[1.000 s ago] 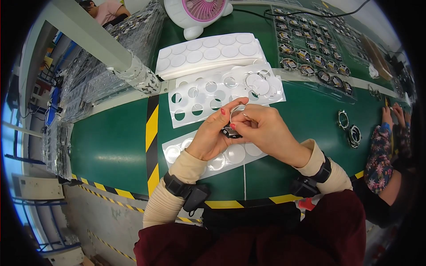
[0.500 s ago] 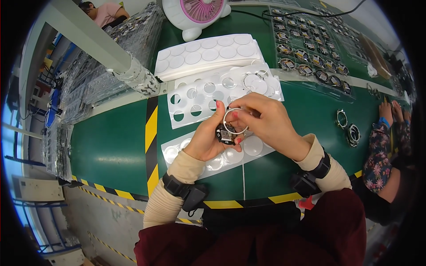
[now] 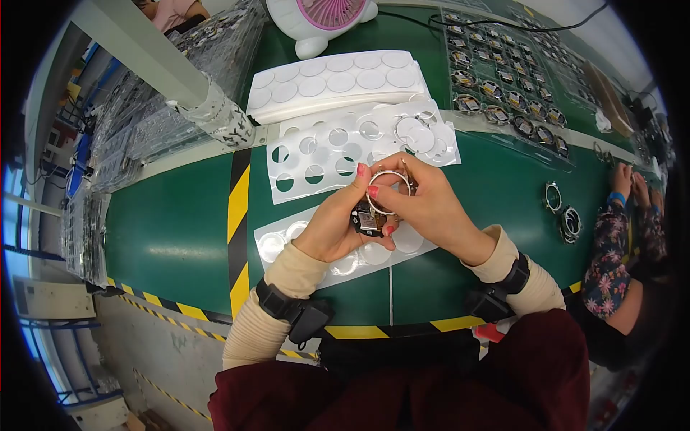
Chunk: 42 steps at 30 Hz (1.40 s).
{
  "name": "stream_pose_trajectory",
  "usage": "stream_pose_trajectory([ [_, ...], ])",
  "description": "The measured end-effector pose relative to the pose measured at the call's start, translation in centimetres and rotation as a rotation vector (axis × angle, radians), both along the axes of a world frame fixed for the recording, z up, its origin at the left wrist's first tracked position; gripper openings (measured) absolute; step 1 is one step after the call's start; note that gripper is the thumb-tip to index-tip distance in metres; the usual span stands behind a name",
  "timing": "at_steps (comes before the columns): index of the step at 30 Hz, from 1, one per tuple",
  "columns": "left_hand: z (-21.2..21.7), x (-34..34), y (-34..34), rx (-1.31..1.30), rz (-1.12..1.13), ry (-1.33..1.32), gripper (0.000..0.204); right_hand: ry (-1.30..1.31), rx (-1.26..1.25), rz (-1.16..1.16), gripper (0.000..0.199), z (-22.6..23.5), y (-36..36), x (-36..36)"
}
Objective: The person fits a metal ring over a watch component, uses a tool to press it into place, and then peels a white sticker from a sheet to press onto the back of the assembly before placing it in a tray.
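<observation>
Left hand (image 3: pixel 338 226) grips small dark round part (image 3: pixel 368 220) above green worktop (image 3: pixel 172 230). Right hand (image 3: pixel 424 205) pinches thin clear ring (image 3: pixel 389 188) just over it. White punched sheet (image 3: pixel 338 151) behind.

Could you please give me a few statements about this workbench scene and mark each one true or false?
1. Both hands, left hand and right hand, meet around a small dark part. True.
2. A thin clear ring sits above that part at the fingertips. True.
3. The pink fan stands on the near edge of the table. False: it stands at the far edge.
4. The white sheets with round holes lie on a red surface. False: the green table.
</observation>
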<state>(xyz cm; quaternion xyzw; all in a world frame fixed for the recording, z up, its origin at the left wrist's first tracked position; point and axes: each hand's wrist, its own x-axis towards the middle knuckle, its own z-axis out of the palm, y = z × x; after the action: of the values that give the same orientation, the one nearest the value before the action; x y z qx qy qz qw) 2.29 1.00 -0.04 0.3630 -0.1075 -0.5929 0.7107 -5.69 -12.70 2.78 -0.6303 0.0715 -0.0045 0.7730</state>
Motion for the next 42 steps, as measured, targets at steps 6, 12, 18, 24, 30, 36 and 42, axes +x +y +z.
stream_pose_trajectory([
  [6,-0.5,0.2,0.1,-0.004,-0.016,0.004,0.056,-0.004,0.045,-0.016,0.018,-0.9,-0.1,0.2],
  [12,0.1,0.0,0.0,0.0,0.002,0.021,0.052,-0.022,0.01,-0.018,0.017,-0.6,-0.2,0.2],
  [18,-0.2,0.1,0.1,-0.01,-0.005,0.051,0.05,0.012,-0.033,0.014,0.019,-0.4,-0.2,0.1],
  [24,-0.2,0.0,0.0,-0.044,-0.017,0.04,0.05,0.057,-0.004,0.021,0.021,0.3,-0.4,0.2],
  [30,0.0,-0.1,0.1,-0.043,-0.022,0.038,0.049,0.058,-0.013,0.021,0.021,0.2,-0.3,0.2],
  [36,0.3,-0.5,-0.2,0.07,0.025,0.01,0.053,0.046,-0.051,0.012,0.02,0.0,-0.4,0.3],
  [42,-0.5,-0.1,0.0,-0.006,-0.033,0.034,0.048,0.054,-0.05,0.0,0.019,-0.1,-0.4,0.3],
])
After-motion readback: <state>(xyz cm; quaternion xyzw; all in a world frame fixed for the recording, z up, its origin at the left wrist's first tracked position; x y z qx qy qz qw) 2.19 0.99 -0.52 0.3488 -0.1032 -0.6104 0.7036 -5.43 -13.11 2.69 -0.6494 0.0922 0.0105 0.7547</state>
